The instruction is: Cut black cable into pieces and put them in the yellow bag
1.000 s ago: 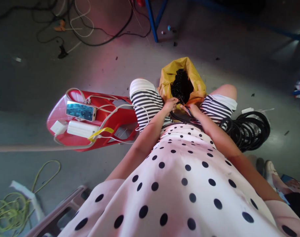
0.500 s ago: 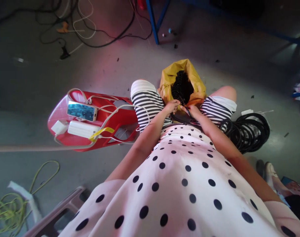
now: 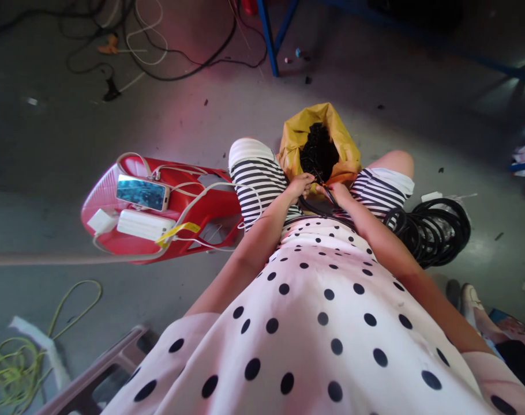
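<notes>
Above grey floor [image 3: 180,118], by yellow sack [image 3: 295,138]: left hand [image 3: 302,185] pinching black tubing [image 3: 304,203], right hand [image 3: 341,195] gripping scissors [image 3: 330,196]; red stool [image 3: 197,204] left, black coil [image 3: 460,227] right, blue frame [image 3: 269,40] beyond

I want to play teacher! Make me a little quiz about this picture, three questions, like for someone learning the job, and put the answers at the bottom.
1. Pick one: where are the left hand and the right hand?
a) above the head
b) by the near rim of the yellow bag
c) over the yellow-green cord

2. True or false: the phone lies on the red stool.

3. Fill in the gap: the black coil is beside the person's own ____ leg.

Key: 1. b; 2. true; 3. right
</notes>
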The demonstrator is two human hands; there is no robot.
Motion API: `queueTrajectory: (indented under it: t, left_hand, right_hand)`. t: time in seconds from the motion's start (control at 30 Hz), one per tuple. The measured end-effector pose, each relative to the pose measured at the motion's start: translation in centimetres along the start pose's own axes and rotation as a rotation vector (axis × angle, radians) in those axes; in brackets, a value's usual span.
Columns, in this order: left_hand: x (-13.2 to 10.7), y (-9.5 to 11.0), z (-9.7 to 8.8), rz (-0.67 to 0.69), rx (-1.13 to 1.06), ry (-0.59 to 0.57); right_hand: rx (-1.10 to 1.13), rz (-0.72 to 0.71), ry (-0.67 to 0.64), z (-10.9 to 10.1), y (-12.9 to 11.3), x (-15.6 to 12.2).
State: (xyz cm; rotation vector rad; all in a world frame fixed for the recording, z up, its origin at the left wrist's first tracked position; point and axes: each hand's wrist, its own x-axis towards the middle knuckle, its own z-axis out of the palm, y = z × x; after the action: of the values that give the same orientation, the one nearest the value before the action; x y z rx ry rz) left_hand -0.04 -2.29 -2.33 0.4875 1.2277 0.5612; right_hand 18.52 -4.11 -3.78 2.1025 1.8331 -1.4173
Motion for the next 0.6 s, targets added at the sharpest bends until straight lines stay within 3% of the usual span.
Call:
queueTrajectory:
  t: [0.13,0.33,0.53,0.6]
  left_hand:
    - [-0.1,0.0,0.0,-0.021,-0.024,0.007]
    - [0.3,0.1,0.1,-0.056,-0.106,0.056]
    - [1.2,0.2,-0.2,-0.044,-0.214,0.13]
    - [1.3,0.3,-0.4,-0.052,-0.281,0.107]
  right_hand:
    - [0.079,0.017,0.006,0.2,0.1,0.0]
    - [-0.005,0.021,0.05,-0.4,-0.1,0.2]
    - [0.104,0.009,-0.047,-0.4,-0.3,0.0]
    - [0.128,0.003,-0.066,-0.5,-0.3,-0.1]
